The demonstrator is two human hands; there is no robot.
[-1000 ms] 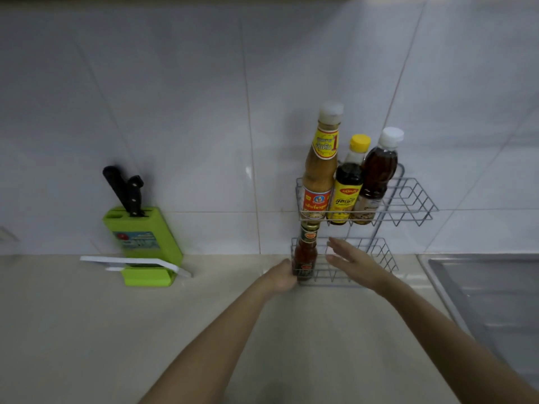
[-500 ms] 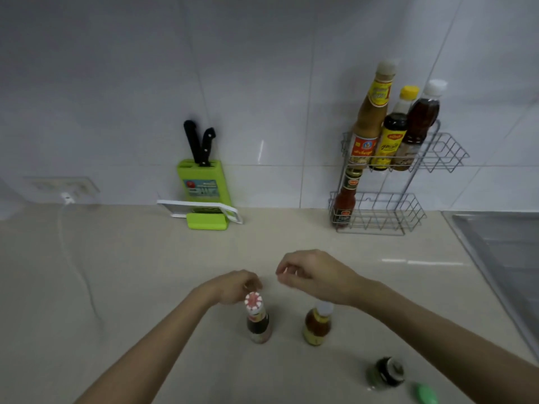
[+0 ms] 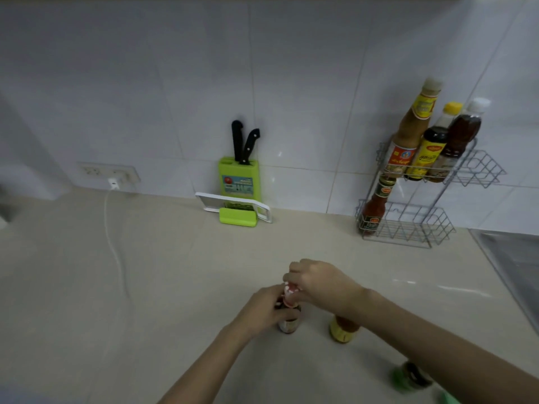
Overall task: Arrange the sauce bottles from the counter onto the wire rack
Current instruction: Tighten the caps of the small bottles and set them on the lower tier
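A small dark bottle with a red-and-white cap [image 3: 289, 324] stands on the beige counter near me. My left hand [image 3: 264, 309] wraps its body and my right hand [image 3: 316, 282] closes over its cap. Beside it, partly hidden under my right wrist, stands a yellow-labelled orange sauce bottle [image 3: 341, 330]. A green-lidded dark jar [image 3: 411, 376] sits at the lower right, blurred. The two-tier wire rack [image 3: 431, 228] stands against the wall at the right. Its top tier holds three bottles [image 3: 424, 147] and its bottom tier holds a red sauce bottle [image 3: 374, 208].
A green knife block [image 3: 239, 182] with two black-handled knives stands at the wall, a white board [image 3: 233, 205] leaning at its base. A wall socket with a white cable [image 3: 112, 228] is at the left. A steel sink [image 3: 513, 258] lies at the right.
Both hands left the rack's bottom tier, where the red bottle stayed, came back to the near counter and closed on the red-capped bottle. The view swung left and down.
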